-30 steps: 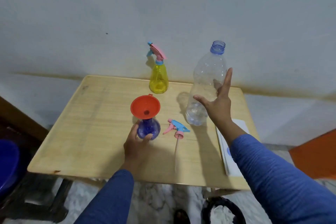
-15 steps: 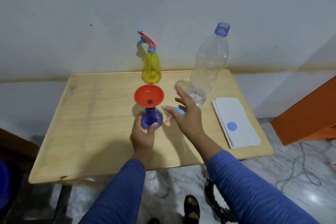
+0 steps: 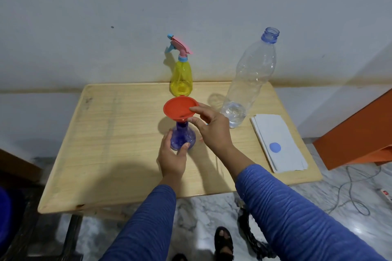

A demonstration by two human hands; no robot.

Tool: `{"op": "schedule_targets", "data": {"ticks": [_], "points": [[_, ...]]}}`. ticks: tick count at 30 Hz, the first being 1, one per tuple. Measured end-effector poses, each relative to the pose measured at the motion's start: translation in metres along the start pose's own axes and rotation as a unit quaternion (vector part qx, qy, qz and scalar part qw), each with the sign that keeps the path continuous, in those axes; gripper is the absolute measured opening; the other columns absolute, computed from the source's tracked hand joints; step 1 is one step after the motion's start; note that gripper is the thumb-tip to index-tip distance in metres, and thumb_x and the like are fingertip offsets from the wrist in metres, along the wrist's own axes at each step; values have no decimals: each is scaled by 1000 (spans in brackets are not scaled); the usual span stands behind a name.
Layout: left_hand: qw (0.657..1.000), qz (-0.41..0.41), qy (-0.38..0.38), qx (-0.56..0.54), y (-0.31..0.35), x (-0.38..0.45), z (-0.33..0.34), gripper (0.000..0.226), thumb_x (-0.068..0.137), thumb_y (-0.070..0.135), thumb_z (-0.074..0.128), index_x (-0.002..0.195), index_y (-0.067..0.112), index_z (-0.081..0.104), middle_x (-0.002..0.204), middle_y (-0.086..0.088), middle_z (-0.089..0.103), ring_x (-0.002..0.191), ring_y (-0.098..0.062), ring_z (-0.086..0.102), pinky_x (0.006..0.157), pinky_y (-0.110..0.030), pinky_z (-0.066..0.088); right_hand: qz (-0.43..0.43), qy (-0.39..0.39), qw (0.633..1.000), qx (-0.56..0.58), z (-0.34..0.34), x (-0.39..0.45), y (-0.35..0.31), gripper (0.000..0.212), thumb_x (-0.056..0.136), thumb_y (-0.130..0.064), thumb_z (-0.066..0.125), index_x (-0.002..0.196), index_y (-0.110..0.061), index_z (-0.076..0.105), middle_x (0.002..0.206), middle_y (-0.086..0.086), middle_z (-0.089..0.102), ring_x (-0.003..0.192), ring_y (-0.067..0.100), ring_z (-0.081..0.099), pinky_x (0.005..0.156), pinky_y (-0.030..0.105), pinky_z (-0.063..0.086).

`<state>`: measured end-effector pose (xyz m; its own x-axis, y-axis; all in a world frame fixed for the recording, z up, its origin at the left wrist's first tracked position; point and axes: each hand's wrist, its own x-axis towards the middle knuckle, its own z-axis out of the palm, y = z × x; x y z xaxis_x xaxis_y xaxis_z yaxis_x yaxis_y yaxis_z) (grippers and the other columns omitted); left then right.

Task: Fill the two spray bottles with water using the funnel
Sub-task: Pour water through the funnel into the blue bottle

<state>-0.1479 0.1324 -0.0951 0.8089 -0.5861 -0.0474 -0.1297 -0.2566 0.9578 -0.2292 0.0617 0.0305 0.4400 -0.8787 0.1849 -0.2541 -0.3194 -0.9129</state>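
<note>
A red funnel (image 3: 179, 108) sits in the neck of the blue spray bottle (image 3: 182, 136) at the middle of the wooden table (image 3: 118, 133). My left hand (image 3: 172, 155) grips the blue bottle's base. My right hand (image 3: 212, 128) pinches the funnel's right rim between thumb and forefinger. Behind them, a yellow spray bottle (image 3: 181, 79) with its pink and blue trigger head stands at the table's far edge. A tall clear water bottle (image 3: 250, 82), uncapped, holds a little water at its bottom. The blue bottle's loose trigger head is hidden behind my right hand.
A stack of white papers (image 3: 277, 144) with a blue dot lies at the table's right. An orange board (image 3: 360, 133) leans at the far right, with a cable (image 3: 350, 193) on the marble floor. My sandalled foot (image 3: 223, 239) shows below the table.
My right hand left the water bottle, came down past the loose trigger head, and took hold of the funnel's rim. My left hand stayed on the blue bottle.
</note>
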Motion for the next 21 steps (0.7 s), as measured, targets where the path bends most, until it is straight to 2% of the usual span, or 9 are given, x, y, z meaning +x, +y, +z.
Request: {"op": "schedule_targets", "data": {"ticks": [2,4,7,17,21], "points": [[1000,11,-2,4,-1,0,0,67,76,21,75,136,26,46,136,4,53,124,-14,51,106,-38,40,9,5,1000,15,1,0,-2,29,78,-10,73,108,-12,69,124,6,62,108,10,58,91,18,49],[1000,16,0,1,-1,0,0,67,76,21,75,136,26,46,137,5,52,124,-13,50,106,-37,40,21,9,999,28,1,0,-4,28,79,-9,73,107,-12,69,124,6,62,108,15,61,90,27,52],[1000,23,0,1,-2,0,0,67,76,21,76,136,25,46,137,6,52,125,-12,49,106,-37,40,22,15,999,32,2,2,-4,28,79,-8,73,106,-11,69,122,8,63,109,20,62,95,32,50],[1000,20,-6,-4,-1,0,-1,68,75,22,76,136,27,45,136,7,52,122,-12,50,104,-32,41,26,14,999,28,-1,5,-10,29,78,-10,73,107,-12,69,120,7,63,105,17,62,93,26,50],[1000,17,-5,0,-1,0,0,69,75,23,76,136,28,45,136,7,52,122,-12,50,104,-34,42,27,14,999,25,-1,5,-8,29,78,-11,74,107,-12,69,120,7,64,106,19,63,94,30,51]]}}
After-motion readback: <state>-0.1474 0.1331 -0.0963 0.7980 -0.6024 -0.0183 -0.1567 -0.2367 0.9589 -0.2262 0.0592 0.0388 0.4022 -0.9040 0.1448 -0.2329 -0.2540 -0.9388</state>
